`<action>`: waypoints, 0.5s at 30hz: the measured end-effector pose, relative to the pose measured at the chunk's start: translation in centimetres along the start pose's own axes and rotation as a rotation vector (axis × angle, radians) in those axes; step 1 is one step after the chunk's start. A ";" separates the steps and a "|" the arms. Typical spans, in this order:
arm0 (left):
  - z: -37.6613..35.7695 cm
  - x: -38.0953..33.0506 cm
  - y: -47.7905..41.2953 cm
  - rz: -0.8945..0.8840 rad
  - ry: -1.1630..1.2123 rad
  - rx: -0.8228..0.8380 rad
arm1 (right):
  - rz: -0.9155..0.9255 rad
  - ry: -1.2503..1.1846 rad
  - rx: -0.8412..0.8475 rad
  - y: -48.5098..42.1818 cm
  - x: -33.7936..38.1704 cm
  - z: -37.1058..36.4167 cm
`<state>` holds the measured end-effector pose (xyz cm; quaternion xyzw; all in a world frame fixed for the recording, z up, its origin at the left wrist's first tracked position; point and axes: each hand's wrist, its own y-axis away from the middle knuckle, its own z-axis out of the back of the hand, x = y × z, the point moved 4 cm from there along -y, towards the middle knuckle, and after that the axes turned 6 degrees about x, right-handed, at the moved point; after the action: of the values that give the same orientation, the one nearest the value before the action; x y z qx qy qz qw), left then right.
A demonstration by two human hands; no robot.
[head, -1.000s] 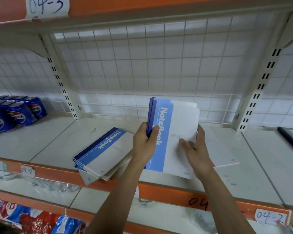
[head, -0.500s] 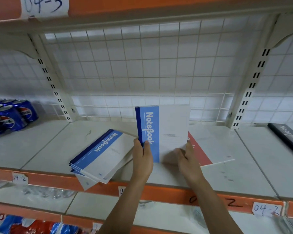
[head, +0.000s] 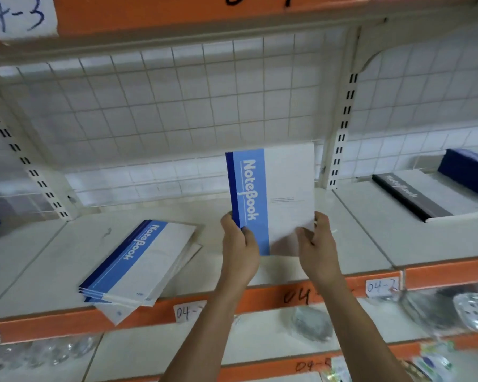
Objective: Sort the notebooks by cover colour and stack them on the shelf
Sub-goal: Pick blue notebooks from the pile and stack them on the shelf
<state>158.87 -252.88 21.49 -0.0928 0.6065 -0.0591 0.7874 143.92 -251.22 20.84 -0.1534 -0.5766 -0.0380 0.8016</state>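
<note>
Head view: we hold a blue notebook [head: 283, 194] upright above the shelf [head: 356, 238], our left hand [head: 239, 249] gripping its lower spine corner and our right hand [head: 316, 249] pinching the opposite lower corner. Left of that notebook a fanned blue stack [head: 141, 260] lies flat; right of it, well apart, lies a black notebook [head: 420, 197].

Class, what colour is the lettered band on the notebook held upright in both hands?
Light blue on the notebook, best in the head view.
</note>
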 end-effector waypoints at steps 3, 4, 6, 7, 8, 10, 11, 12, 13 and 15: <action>-3.2 -1.8 0.1 -0.108 0.003 0.018 | -0.009 0.038 -0.105 0.5 -0.3 3.6; -4.5 -2.2 0.1 -0.138 0.004 0.035 | -0.003 0.057 -0.144 0.7 -0.4 5.0; -7.5 -3.0 0.4 -0.163 -0.023 0.093 | 0.003 0.087 -0.204 0.8 -0.8 8.0; -9.1 -3.3 0.8 -0.166 -0.054 0.126 | 0.000 0.101 -0.222 0.8 -1.2 9.5; -10.7 -3.8 1.3 -0.177 -0.087 0.160 | -0.001 0.116 -0.234 0.8 -1.5 11.1; -14.1 -4.5 2.6 -0.240 -0.130 0.227 | 0.005 0.172 -0.253 0.6 -2.4 14.4; -15.9 -4.8 3.2 -0.283 -0.149 0.257 | 0.017 0.207 -0.261 0.5 -2.8 16.1; -17.6 -5.1 3.7 -0.314 -0.177 0.286 | 0.029 0.237 -0.266 0.5 -3.1 17.9; -19.4 -5.3 4.2 -0.322 -0.221 0.319 | 0.035 0.258 -0.271 0.6 -3.5 19.6; -23.1 -5.8 5.3 -0.322 -0.328 0.393 | 0.028 0.272 -0.280 0.8 -4.6 23.4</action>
<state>134.98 -248.22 20.10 -0.0419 0.4258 -0.2836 0.8582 121.26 -244.24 23.13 -0.2647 -0.4497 -0.1272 0.8435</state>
